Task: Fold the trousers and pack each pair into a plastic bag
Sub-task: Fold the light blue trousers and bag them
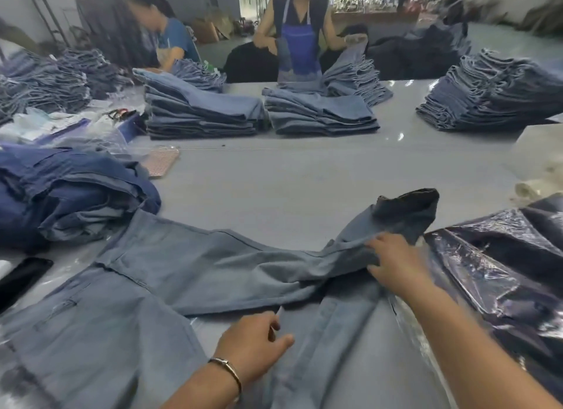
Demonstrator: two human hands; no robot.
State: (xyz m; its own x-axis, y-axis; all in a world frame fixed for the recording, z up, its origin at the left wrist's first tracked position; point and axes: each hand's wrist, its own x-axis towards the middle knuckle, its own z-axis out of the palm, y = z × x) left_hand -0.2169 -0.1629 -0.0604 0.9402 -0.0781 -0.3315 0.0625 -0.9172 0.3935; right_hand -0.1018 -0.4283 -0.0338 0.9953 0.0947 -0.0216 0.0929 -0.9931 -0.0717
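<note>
Grey table [304, 177] (denim stacks [201, 110] behind); right grip [393, 265] pinching trousers [213, 271], left grip [253, 344] curled on trousers.

Pale blue trousers [189, 268] on a grey table [304, 177], beside dark navy bagged pairs [502, 256].
</note>
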